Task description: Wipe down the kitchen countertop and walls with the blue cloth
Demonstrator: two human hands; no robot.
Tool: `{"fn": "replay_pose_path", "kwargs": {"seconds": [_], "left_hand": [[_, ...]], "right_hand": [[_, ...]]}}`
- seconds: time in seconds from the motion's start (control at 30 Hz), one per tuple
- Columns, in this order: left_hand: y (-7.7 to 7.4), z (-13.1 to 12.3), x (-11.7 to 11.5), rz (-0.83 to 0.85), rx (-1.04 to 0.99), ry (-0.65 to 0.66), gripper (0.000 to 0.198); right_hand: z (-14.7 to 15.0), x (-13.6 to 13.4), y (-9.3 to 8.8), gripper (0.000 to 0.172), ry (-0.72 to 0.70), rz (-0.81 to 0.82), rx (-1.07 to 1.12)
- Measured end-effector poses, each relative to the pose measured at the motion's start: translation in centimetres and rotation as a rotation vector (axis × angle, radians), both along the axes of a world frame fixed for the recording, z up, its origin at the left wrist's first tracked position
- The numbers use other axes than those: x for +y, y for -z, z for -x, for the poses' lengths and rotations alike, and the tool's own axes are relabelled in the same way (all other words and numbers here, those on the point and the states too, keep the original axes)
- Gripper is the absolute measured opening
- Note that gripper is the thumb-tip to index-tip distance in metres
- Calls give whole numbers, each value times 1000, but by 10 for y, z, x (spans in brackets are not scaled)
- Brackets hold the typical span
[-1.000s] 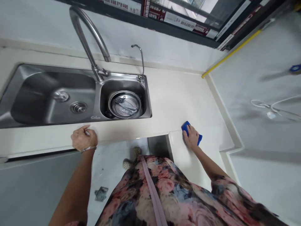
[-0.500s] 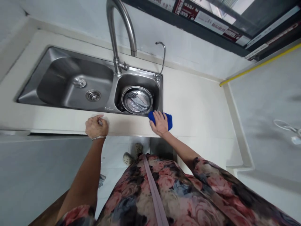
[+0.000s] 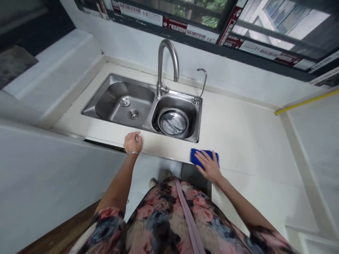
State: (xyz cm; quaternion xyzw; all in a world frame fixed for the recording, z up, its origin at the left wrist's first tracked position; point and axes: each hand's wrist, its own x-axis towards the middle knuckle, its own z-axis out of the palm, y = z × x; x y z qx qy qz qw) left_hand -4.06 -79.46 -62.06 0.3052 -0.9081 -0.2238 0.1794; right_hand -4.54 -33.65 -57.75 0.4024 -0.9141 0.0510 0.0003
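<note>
My right hand (image 3: 209, 167) presses a blue cloth (image 3: 195, 159) onto the white countertop (image 3: 243, 137), by the front edge just off the sink's near right corner. Its fingers lie spread over the cloth, which moves along under them. My left hand (image 3: 133, 142), with a bracelet at the wrist, rests as a loose fist on the front strip of the counter before the double-bowl steel sink (image 3: 111, 121). Nothing shows inside that fist.
In the right bowl sits a round perforated steel basin (image 3: 182, 118) with a crumpled grey item inside. A tall curved faucet (image 3: 160, 67) and a thin small tap (image 3: 205, 83) rise behind the sink. A yellow pipe (image 3: 307, 102) runs along the right wall.
My right hand and the blue cloth have slid right, off the sink's front rim and closer to the counter edge. My left fist stays by the sink. The view has tilted up and swung left.
</note>
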Motion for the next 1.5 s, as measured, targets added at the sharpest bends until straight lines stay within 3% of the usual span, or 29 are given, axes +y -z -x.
{"fn": "replay_pose_path", "kwargs": {"seconds": [0.07, 0.13, 0.2, 0.27, 0.43, 0.57, 0.67, 0.77, 0.87, 1.0, 1.1, 1.2, 1.27, 1.33, 1.43, 1.5], "left_hand": [[1, -1, 0, -10, 1, -1, 34], [2, -2, 0, -23, -5, 0, 34], [2, -3, 0, -35, -18, -3, 33], [2, -4, 0, -42, -24, -7, 33], [2, -7, 1, -62, -8, -6, 33], [4, -10, 1, -146, 6, 23, 33], [6, -15, 1, -277, 100, 72, 35], [7, -29, -2, -517, 241, 80, 40], [7, -61, -18, -755, 391, -43, 45], [9, -124, -58, -757, 509, -330, 39], [21, -165, -88, -709, 436, -467, 38], [47, -185, -100, -772, 231, -504, 39], [67, -187, -97, -902, -14, -507, 39], [87, -186, -85, -1023, -233, -510, 34], [105, -190, -57, -1108, -397, -523, 20], [108, -200, -37, -1133, -471, -542, 17]], "right_hand": [[-1, 46, -1, 64, -17, -46, 4], [0, 73, 1, 67, -70, -68, -7], [3, 78, 6, 70, -69, -68, -12], [8, 64, 10, 72, -20, -63, -16], [37, -16, 12, 71, 53, -84, -71], [57, -94, 10, 70, -8, -64, -99], [60, -156, 10, 69, -88, -51, -108], [60, -221, 11, 70, -161, -37, -125], [61, -290, 13, 69, -233, -11, -164], [63, -394, 17, 69, -314, 35, -243], [60, -470, 21, 70, -353, 72, -283], [59, -526, 24, 70, -388, 108, -298], [58, -545, 26, 69, -402, 119, -302], [58, -548, 26, 69, -421, 121, -296], [57, -524, 24, 69, -478, 135, -252], [54, -492, 22, 67, -524, 140, -224]]}}
